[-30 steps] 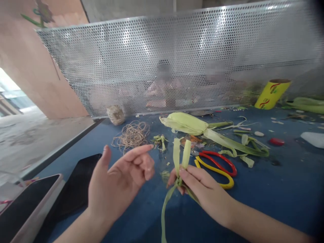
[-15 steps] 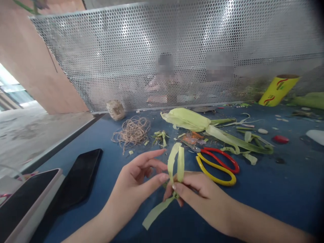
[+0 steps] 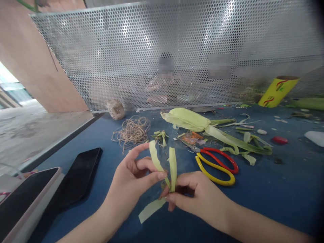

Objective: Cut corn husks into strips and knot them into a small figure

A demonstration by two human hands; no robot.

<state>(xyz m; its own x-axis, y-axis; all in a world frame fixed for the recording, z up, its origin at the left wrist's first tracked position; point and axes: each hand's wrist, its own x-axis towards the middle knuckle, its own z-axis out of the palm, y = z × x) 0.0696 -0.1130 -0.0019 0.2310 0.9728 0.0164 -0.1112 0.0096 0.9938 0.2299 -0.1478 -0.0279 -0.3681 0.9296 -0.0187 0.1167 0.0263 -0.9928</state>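
Strips of pale green corn husk point(image 3: 172, 165) stand up from the pinched fingers of my right hand point(image 3: 197, 194), which grips them at their joined base. Another husk strip point(image 3: 152, 211) hangs down to the lower left from that grip. My left hand point(image 3: 136, 175) pinches the left upright strip point(image 3: 155, 155) between thumb and fingers and bends it leftward. The base of the strips is partly hidden by my fingers. Scissors point(image 3: 217, 167) with one red and one yellow handle lie on the blue table point(image 3: 106, 209) beyond my right hand.
A husk-covered corn ear point(image 3: 189, 119) lies behind my hands, near a tangle of brown twine point(image 3: 134, 131) and a small tied green bundle point(image 3: 161, 136). A black phone point(image 3: 78, 179) lies left. A yellow tube point(image 3: 278, 91) stands before the perforated metal panel point(image 3: 113, 50); a person shows beyond it.
My left hand has closed on the left upright strip, which now leans away from the other one. My right hand has shifted slightly left and down, still gripping the base.
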